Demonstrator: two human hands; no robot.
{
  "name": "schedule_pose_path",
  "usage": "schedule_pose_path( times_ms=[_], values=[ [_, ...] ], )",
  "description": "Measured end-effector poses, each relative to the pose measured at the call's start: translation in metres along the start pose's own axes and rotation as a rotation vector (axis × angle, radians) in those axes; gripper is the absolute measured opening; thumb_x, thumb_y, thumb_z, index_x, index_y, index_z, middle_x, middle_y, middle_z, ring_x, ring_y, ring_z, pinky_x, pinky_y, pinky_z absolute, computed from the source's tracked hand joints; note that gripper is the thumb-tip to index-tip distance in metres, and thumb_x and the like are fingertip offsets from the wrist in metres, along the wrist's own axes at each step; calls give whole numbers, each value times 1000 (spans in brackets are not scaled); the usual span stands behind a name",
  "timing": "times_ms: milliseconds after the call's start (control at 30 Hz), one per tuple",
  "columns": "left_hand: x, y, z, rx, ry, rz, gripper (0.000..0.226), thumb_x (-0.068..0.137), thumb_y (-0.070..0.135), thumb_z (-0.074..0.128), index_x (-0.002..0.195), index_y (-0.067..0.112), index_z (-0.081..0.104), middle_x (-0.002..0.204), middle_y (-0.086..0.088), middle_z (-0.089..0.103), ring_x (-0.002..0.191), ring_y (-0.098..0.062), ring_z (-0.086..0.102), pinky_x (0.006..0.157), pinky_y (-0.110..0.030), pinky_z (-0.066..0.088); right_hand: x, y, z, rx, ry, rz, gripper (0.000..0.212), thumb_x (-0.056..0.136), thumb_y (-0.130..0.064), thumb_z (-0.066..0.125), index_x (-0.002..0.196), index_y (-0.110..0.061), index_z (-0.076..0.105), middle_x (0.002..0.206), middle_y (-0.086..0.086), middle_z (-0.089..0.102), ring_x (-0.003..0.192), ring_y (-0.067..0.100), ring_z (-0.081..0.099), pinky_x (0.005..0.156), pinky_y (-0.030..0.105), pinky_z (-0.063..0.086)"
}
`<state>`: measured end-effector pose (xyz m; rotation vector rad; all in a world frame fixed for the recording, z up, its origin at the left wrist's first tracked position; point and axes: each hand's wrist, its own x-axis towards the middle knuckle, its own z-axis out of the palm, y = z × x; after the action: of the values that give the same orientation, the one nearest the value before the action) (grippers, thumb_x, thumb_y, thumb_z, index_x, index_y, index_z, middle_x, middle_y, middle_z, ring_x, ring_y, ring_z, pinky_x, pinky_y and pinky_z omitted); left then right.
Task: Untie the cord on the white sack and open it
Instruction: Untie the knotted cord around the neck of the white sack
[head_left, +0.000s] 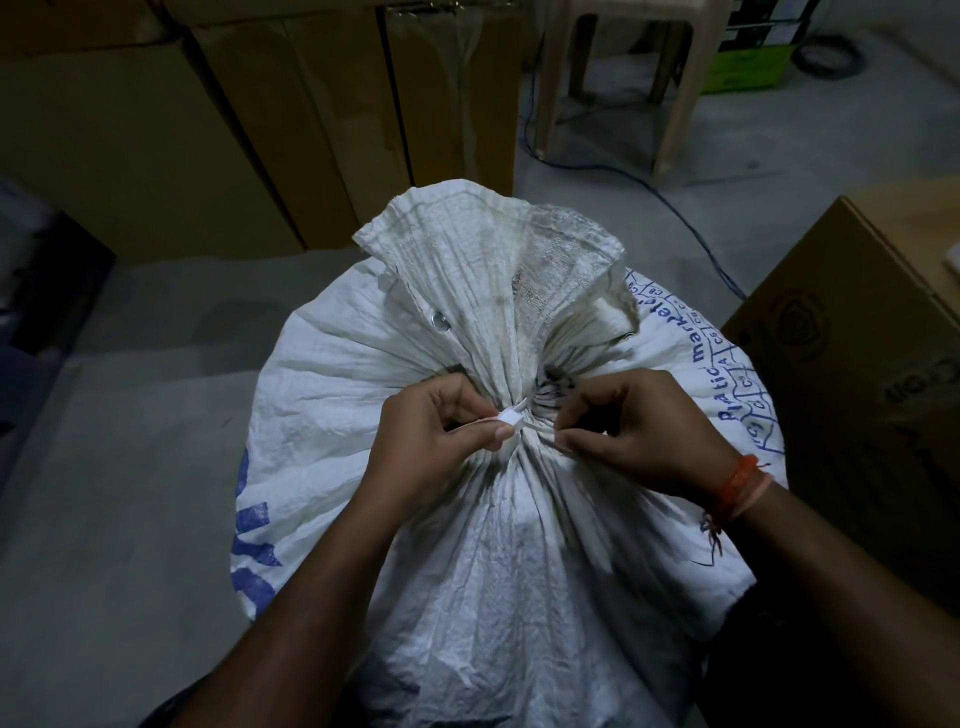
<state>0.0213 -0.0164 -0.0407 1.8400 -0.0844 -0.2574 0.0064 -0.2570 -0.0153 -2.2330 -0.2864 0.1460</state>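
Observation:
A full white woven sack (498, 545) with blue print stands on the floor in front of me. Its neck is gathered tight and the loose top (488, 270) fans out above the tie. A thin white cord (537, 427) with a small white block-shaped clasp circles the neck. My left hand (436, 436) pinches the cord at the clasp, thumb and forefinger on it. My right hand (644, 431) pinches the cord on the right side of the neck. An orange thread band sits on the right wrist.
Tall cardboard boxes (218, 119) stand behind the sack. Another cardboard box (862, 374) is close on the right. A plastic chair (623, 78) stands at the back, with a blue cable (691, 228) running across the grey floor. A dark object lies at the far left.

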Motion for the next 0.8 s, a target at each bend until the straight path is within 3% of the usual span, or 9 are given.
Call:
schedule_pose_path(
  times_ms=[167,267,333,467,567,667,800],
  values=[
    [-2,3,-2,23,-14,-21,20,76,12,93,84,11,74,74,-6,81,71,-19,80,71,-32,63,7,-3,20,-27,51,-51,10,79,-17,84,74,-16,74,69,-3,74,64,9,69,63,22,50],
    [-5,9,-4,-146,-7,-103,21,89,17,82,105,7,71,82,-17,81,78,-32,81,75,-33,64,9,-6,26,-2,90,-52,16,78,-18,84,76,-22,69,67,-2,70,61,8,63,60,17,46],
    [-6,10,-9,-284,-12,-200,21,100,21,68,114,5,72,90,-24,80,79,-35,80,69,-30,62,9,-5,27,30,91,-37,16,78,-17,85,83,-23,70,68,-3,69,60,5,61,62,18,47],
    [-5,1,-16,-149,-51,-207,14,100,14,68,107,8,79,91,-16,81,75,-15,75,60,-21,54,6,-6,31,64,67,0,28,79,-14,83,104,-22,74,68,-3,71,63,8,65,67,30,54],
    [-5,-1,-14,-157,-36,-216,8,94,8,76,99,2,79,87,-17,80,70,-11,72,60,-18,54,4,-8,37,96,19,57,33,79,-27,81,112,-25,73,73,3,73,68,17,69,73,36,58],
    [-5,0,-9,-232,-28,-259,9,94,7,75,95,-2,76,80,-14,77,66,-12,73,58,-19,55,5,-13,46,351,-7,186,29,77,-41,82,93,-17,76,78,13,73,68,19,68,66,37,55],
    [-4,-6,-9,-256,55,-291,8,91,2,76,85,-1,74,77,-20,73,58,-12,70,56,-19,55,5,-13,49,585,120,316,18,88,-11,78,73,-7,68,62,14,60,53,20,54,54,28,47]
  ],
)
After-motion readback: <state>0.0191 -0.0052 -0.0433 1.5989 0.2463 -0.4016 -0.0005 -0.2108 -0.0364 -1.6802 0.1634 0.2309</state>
